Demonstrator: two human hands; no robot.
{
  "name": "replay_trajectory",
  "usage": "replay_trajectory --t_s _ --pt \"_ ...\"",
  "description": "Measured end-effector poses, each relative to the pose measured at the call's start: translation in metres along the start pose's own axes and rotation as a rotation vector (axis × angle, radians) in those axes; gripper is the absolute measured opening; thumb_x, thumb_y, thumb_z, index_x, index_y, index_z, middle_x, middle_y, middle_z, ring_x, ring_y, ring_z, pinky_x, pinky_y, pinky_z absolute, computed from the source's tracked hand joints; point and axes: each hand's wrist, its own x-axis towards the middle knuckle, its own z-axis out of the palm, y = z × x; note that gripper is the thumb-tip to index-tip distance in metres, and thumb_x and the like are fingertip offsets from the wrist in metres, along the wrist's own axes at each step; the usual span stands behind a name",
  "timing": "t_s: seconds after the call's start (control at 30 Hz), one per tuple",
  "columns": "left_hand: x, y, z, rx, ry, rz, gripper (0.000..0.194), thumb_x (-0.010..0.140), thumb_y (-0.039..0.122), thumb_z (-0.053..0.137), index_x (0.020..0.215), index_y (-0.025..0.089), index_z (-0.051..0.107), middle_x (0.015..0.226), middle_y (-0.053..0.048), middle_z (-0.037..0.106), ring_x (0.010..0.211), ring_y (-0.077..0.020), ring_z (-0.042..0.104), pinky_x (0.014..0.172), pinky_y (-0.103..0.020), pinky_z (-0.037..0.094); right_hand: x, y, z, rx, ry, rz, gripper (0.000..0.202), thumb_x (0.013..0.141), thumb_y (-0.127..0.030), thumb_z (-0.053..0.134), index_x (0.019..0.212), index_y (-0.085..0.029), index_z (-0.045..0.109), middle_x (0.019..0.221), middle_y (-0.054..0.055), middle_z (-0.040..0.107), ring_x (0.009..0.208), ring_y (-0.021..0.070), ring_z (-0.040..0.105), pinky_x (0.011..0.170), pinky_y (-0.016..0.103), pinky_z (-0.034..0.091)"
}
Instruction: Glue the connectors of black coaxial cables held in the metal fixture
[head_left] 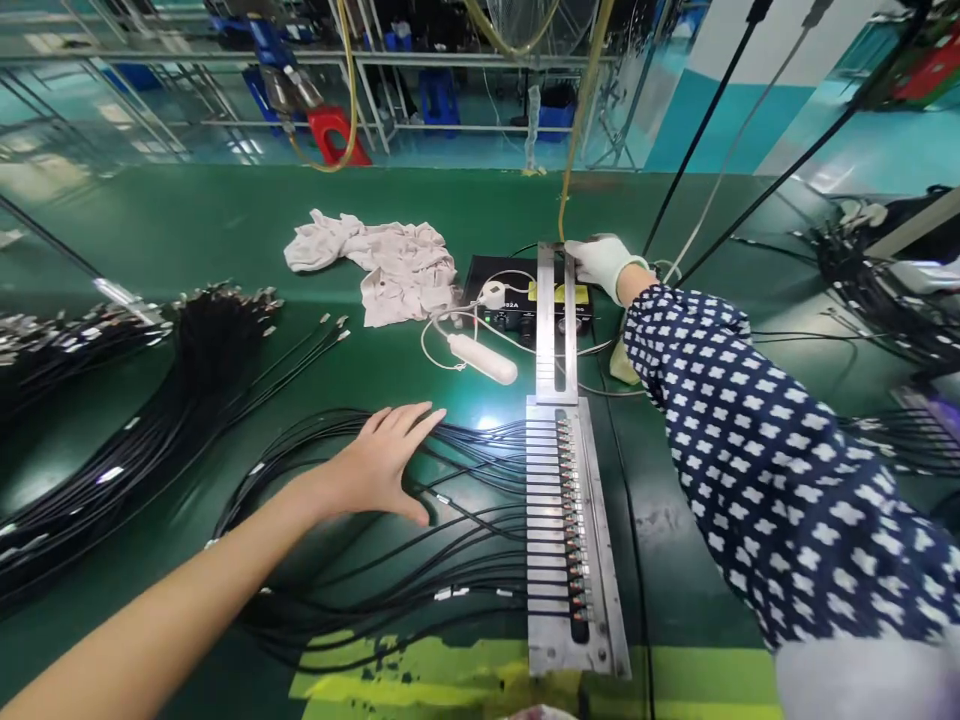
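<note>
Thin black cables [480, 437] run in curves across the green counter [225, 210] to a long silver metal fixture [544, 650], their small metallic connectors [576, 540] lined up along its slot. The bare left hand [386, 455] has its grip spread, fingers fanned and thumb apart, over the cables; whether it touches them I cannot tell. The white-gloved right hand [600, 268] is at the far end of a flat, slotted silver bar [545, 340] that meets the fixture's far edge; whether its grip pinches the bar or just rests there is unclear. The step in hand looks like positioning the loaded fixture; the next move probably calls for steadying the cables while the bar is handled.
</note>
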Motion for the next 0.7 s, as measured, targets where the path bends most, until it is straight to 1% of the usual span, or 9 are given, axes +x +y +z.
replay_trajectory --t_s 0.07,0.13,0.3,0.37,0.43,0.5,0.53,0.6,0.7 --pt "-0.005 -0.004 -0.004 0.047 -0.016 -0.012 0.125 0.056 0.064 0.087 0.158 0.023 0.026 0.156 -0.022 0.037 0.144 -0.0419 0.035 0.117 -0.057 0.029 -0.021 0.002 -0.007 0.01 -0.001 -0.005 0.017 0.087 -0.022 0.073 0.082 -0.015 0.059 0.078 0.005 0.061 0.088 0.0253 0.065 0.087 0.055 0.057" --pt "-0.005 -0.003 -0.009 0.081 -0.031 -0.016 0.112 0.063 0.056 0.086 0.155 0.022 0.033 0.151 -0.02 0.043 0.139 -0.0392 0.042 0.113 -0.051 0.034 -0.058 0.002 -0.015 0.023 -0.038 -0.027 0.02 0.088 -0.03 0.074 0.094 -0.015 0.062 0.09 0.007 0.066 0.094 0.0244 0.065 0.093 0.051 0.056" --pt "0.002 -0.004 -0.025 0.133 -0.055 -0.078 0.089 0.065 0.051 0.085 0.138 0.015 0.051 0.133 -0.02 0.054 0.125 -0.0396 0.052 0.104 -0.049 0.04 -0.196 0.016 -0.027 0.03 -0.234 -0.074 0.045 0.09 -0.054 0.067 0.111 -0.015 0.065 0.106 0.012 0.07 0.097 0.0265 0.068 0.094 0.049 0.057" --pt "0.003 -0.003 -0.029 0.08 -0.095 -0.065 0.064 0.071 0.043 0.079 0.124 0.015 0.058 0.12 -0.017 0.06 0.115 -0.0367 0.058 0.098 -0.045 0.042 -0.247 0.03 -0.028 -0.002 -0.216 -0.074 0.046 0.091 -0.057 0.063 0.111 -0.016 0.064 0.108 0.013 0.069 0.1 0.0276 0.068 0.096 0.05 0.057" --pt "0.005 -0.002 -0.029 0.015 -0.15 -0.036 0.031 0.077 0.033 0.069 0.103 0.017 0.064 0.102 -0.011 0.065 0.098 -0.0304 0.063 0.088 -0.038 0.046 -0.282 0.045 -0.026 -0.039 -0.141 -0.079 0.047 0.094 -0.059 0.056 0.114 -0.017 0.062 0.116 0.015 0.065 0.107 0.0294 0.065 0.094 0.05 0.057" --pt "0.007 0.0 -0.03 -0.026 -0.191 -0.021 0.008 0.077 0.025 0.061 0.082 0.019 0.062 0.087 -0.007 0.064 0.084 -0.0259 0.063 0.078 -0.034 0.046 -0.302 0.056 -0.023 -0.128 -0.063 -0.112 0.049 0.093 -0.059 0.056 0.119 -0.018 0.061 0.129 0.018 0.056 0.121 0.0336 0.057 0.1 0.054 0.053" --pt "0.008 0.001 -0.031 -0.047 -0.209 -0.015 0.005 0.076 0.024 0.059 0.074 0.019 0.058 0.083 -0.006 0.062 0.081 -0.0247 0.062 0.075 -0.032 0.045 -0.306 0.061 -0.022 -0.191 -0.037 -0.14 0.049 0.092 -0.057 0.057 0.121 -0.018 0.06 0.134 0.018 0.052 0.125 0.0351 0.052 0.103 0.056 0.05" --pt "0.01 0.0 -0.036 -0.106 -0.252 0.004 0.01 0.075 0.025 0.058 0.068 0.019 0.054 0.082 -0.006 0.062 0.08 -0.023 0.061 0.072 -0.031 0.045 -0.309 0.065 -0.019 -0.304 -0.02 -0.199 0.048 0.093 -0.053 0.056 0.125 -0.018 0.058 0.136 0.018 0.049 0.128 0.0359 0.049 0.107 0.058 0.046" --pt "0.012 -0.003 -0.049 -0.214 -0.373 0.045 0.023 0.081 0.041 0.058 0.076 0.019 0.058 0.074 -0.002 0.062 0.067 -0.0179 0.059 0.064 -0.027 0.046 -0.305 0.067 -0.019 -0.354 -0.036 -0.249 0.042 0.096 -0.046 0.05 0.127 -0.018 0.057 0.13 0.016 0.053 0.122 0.0334 0.054 0.107 0.054 0.046"
